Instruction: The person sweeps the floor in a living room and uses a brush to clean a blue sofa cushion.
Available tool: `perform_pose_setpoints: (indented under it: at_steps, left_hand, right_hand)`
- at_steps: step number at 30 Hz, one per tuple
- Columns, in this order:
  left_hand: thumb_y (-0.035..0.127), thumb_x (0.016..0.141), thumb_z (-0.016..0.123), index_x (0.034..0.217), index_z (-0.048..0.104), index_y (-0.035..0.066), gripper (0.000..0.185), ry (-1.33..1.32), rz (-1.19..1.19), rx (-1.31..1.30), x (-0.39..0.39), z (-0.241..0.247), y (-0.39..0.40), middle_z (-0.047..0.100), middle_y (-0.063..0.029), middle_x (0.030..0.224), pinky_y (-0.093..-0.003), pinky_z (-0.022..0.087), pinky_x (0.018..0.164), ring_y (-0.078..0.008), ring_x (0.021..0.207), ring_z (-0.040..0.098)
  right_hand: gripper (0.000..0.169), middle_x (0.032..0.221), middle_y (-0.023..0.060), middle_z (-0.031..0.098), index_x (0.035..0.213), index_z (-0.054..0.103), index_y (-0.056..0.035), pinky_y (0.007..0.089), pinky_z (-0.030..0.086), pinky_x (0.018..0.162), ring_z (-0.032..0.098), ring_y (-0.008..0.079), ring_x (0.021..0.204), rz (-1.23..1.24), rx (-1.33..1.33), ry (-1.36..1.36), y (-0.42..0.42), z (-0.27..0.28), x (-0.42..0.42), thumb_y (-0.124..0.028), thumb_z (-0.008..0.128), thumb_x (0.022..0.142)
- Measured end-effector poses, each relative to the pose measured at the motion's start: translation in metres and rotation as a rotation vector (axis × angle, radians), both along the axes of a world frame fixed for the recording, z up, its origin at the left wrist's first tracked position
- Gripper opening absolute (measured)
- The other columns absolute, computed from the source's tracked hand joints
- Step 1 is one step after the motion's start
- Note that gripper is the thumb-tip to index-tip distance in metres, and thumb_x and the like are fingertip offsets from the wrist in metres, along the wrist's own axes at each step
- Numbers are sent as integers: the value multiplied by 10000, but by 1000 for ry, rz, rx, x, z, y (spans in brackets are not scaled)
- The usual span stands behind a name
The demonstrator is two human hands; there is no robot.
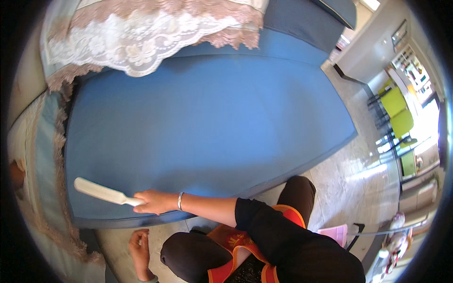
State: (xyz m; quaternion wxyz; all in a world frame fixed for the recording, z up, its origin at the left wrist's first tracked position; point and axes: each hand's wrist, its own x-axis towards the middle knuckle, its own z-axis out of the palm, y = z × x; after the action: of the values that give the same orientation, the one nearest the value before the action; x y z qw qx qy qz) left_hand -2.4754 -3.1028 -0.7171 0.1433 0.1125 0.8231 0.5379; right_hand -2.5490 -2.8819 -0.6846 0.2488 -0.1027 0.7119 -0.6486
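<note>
My right hand [155, 201], with a silver bangle at its wrist, grips the handle of a long white brush [101, 191]. The brush lies over the near left corner of a blue sofa seat cushion [212, 123]; its bristles do not show, and I cannot tell whether it touches the fabric. My left hand [139, 247] is held below the cushion's front edge, over the floor, with its fingers loosely curled and nothing seen in it.
Lace-trimmed covers [141, 46] drape over the sofa's back and left side [47, 141]. A grey-blue cushion [300, 24] is at the upper right. On the tiled floor [329, 177] at the right is a pink dustpan-like item [334, 234]. Green chairs [394, 102] stand farther off.
</note>
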Motion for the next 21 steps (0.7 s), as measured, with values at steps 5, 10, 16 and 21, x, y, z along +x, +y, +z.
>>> perform_pose_setpoints:
  at_steps: [5, 10, 16, 21]
  left_hand:
    - [122, 846, 542, 771, 513, -11, 155, -132, -172, 3, -29, 21, 32, 600, -96, 880, -253, 409, 707, -123, 795, 525]
    - [210, 851, 537, 917, 575, -21, 243, -106, -351, 18, -45, 69, 78, 609, -116, 873, -288, 425, 765, -177, 838, 559]
    - [125, 821, 563, 1174, 414, 17, 399, 78, -828, 3, -28, 92, 222, 544, -134, 1020, -327, 434, 795, -216, 892, 547]
    - [179, 758, 633, 1142, 475, 21, 445, 370, -1052, -231, -1, 86, 342, 516, -142, 964, -368, 420, 770, -266, 883, 519]
  right_hand:
    - [283, 557, 22, 477, 842, 496, -27, 272, 381, 390, 469, 116, 422, 242, 159, -169, 50, 9, 42, -304, 540, 806]
    - [289, 568, 23, 461, 863, 473, -34, 268, 388, 396, 477, 107, 442, -89, -12, -226, 100, 19, 86, -311, 535, 813]
    - [300, 628, 133, 546, 858, 479, -4, 366, 428, 492, 552, 236, 537, -191, 336, -38, 198, 1, 154, -289, 543, 786]
    - [370, 685, 179, 563, 892, 490, -19, 415, 429, 585, 553, 342, 645, -48, 718, 127, 290, 37, 194, -377, 526, 803]
